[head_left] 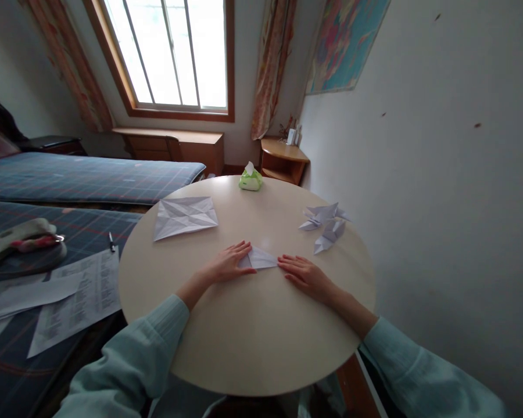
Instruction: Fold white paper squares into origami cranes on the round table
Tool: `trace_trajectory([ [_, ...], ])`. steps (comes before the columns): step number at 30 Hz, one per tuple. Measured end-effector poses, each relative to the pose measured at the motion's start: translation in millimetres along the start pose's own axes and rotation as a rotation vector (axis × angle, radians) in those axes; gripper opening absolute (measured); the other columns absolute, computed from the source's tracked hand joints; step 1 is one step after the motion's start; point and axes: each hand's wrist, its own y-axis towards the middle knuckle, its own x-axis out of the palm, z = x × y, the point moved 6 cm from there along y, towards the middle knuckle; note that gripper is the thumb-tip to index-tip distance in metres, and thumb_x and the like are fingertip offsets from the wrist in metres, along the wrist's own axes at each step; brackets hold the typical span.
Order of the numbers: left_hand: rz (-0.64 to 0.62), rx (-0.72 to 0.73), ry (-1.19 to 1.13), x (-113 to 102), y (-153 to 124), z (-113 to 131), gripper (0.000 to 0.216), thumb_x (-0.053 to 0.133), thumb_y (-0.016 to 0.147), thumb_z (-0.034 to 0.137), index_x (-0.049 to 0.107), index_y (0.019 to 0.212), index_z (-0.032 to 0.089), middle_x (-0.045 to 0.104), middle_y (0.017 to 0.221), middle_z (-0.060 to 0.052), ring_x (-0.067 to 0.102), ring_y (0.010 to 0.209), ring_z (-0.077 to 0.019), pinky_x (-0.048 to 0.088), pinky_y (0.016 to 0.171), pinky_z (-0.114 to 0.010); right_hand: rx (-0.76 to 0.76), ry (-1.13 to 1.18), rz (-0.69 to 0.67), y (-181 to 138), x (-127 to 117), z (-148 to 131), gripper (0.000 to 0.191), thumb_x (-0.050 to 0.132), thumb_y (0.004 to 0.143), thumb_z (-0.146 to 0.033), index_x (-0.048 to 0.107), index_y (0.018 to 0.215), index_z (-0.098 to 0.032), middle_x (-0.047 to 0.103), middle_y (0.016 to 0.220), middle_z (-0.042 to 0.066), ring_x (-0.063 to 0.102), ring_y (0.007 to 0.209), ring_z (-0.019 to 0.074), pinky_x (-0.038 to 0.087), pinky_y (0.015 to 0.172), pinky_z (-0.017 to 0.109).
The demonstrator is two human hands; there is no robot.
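Note:
A small folded piece of white paper (262,258) lies flat near the middle of the round table (244,325), tapering to a point on the right. Over its left end rests my left hand (230,261), fingers stretched out and the thumb along the near edge. My right hand (303,274) lies flat with its fingertips at the paper's right tip. Part of the paper is hidden under the left hand. Off to the left is a creased sheet of white paper (186,215), spread out. Several-pointed folded paper figures (329,223) sit on the right side.
A green tissue pack (250,179) stands at the table's far edge. Left of the table, a bed (91,223) holds printed sheets (81,296), a pen (111,242) and a bag-like item (24,244). A white wall (440,203) runs along the right.

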Motion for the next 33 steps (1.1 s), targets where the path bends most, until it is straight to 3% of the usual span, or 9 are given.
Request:
trace_trajectory([
  [3,-0.037,-0.003,-0.019,4,1,-3,0.085,0.049,0.065,0.064,0.029,0.131,0.014,0.025,0.139,-0.012,0.019,0.129,-0.0240,0.018,0.105,-0.038,-0.005,0.006,0.121,-2,-7,0,0.031,0.037,0.086,-0.025,0.055,0.110,-0.021,0.059,0.111,0.007,0.050,0.109,0.0182,0.039,0.093,0.037],
  [6,-0.012,-0.006,-0.041,4,1,-6,0.083,0.050,0.066,0.061,0.031,0.130,0.013,0.027,0.138,-0.013,0.019,0.129,-0.0235,0.020,0.105,-0.037,-0.027,0.001,0.166,-2,-10,-2,0.031,0.041,0.083,-0.022,0.053,0.112,-0.020,0.058,0.112,0.008,0.051,0.106,0.0185,0.042,0.091,0.037],
  [16,-0.016,-0.007,-0.073,-1,-3,-1,0.064,0.043,0.077,0.051,0.038,0.127,0.012,0.029,0.137,-0.014,0.021,0.128,-0.0242,0.021,0.104,-0.040,-0.054,0.008,0.173,0,-8,-2,0.031,0.043,0.082,-0.019,0.054,0.110,-0.022,0.057,0.113,0.007,0.049,0.106,0.0187,0.042,0.091,0.039],
  [24,0.109,0.110,-0.076,-18,-8,12,0.040,0.044,0.080,0.043,0.056,0.111,0.020,0.055,0.117,-0.008,0.050,0.109,-0.0196,0.037,0.095,-0.031,-0.051,0.006,0.177,0,-9,-3,0.031,0.043,0.081,-0.019,0.055,0.109,-0.021,0.057,0.111,0.008,0.050,0.105,0.0191,0.042,0.090,0.039],
  [33,0.031,0.159,-0.167,-14,-7,-1,0.046,0.058,0.072,0.036,0.054,0.113,0.017,0.050,0.123,-0.013,0.044,0.115,-0.0228,0.032,0.099,-0.037,-0.063,0.008,0.181,-1,-7,-1,0.032,0.043,0.081,-0.018,0.055,0.110,-0.022,0.057,0.112,0.007,0.049,0.105,0.0187,0.042,0.090,0.039],
])
